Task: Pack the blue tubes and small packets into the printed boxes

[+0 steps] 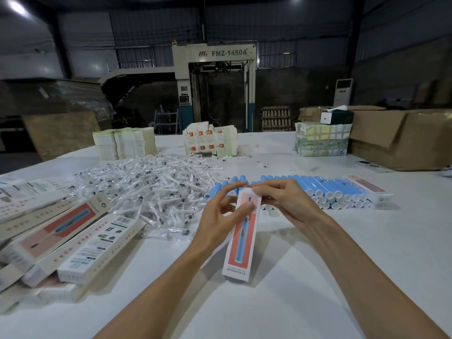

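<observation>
The person holds one printed box point(242, 238) up on end over the white table point(269, 309), its red front showing a picture of a blue tube; the small writing at its foot is too fine to read. The left hand point(220, 216) pinches the box's upper part, thumb flat on the front. The right hand point(286, 199) pinches the flap at the top end with its fingertips.

Just behind the box lie the blue tubes point(318, 187) in rows, white caps outward. To the box's left spreads the heap of small packets point(151, 187), and further left a stack of other printed boxes point(73, 231), one showing a barcode. Far behind the box stands a machine point(215, 69) lettered "FMZ-1450A".
</observation>
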The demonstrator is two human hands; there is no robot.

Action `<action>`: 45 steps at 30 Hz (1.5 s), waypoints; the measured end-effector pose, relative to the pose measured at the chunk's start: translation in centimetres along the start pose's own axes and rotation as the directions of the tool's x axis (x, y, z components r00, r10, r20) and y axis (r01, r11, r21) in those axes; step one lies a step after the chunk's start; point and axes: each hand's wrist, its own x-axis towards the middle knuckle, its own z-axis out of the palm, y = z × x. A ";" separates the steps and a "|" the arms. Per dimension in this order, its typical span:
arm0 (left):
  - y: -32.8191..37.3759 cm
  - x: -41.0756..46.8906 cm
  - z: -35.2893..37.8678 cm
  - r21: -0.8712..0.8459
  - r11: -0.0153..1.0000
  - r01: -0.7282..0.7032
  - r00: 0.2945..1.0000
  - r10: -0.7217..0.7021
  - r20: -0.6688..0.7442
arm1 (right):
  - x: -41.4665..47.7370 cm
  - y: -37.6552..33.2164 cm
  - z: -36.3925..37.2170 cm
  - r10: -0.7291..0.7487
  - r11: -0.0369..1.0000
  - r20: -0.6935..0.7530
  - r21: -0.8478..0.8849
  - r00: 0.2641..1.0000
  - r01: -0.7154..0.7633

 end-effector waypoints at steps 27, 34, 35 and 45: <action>0.2 0.2 -0.3 0.034 0.999 -0.038 0.998 0.040 -0.049 | -0.4 -0.1 -0.5 -0.060 0.962 0.108 -0.258 0.992 0.086; -0.2 0.3 -0.2 0.037 0.998 -0.042 0.996 0.045 -0.077 | -0.1 0.4 0.0 -0.150 0.965 0.084 -0.203 0.985 0.164; -0.4 0.3 -0.2 0.041 0.998 -0.041 0.996 0.045 -0.081 | -0.1 0.5 0.0 -0.161 0.963 0.072 -0.208 0.984 0.173; -1.8 0.6 0.4 -0.021 0.995 0.097 0.949 -0.099 -0.300 | -0.6 2.2 3.4 -0.121 0.871 -0.117 -0.488 0.986 0.049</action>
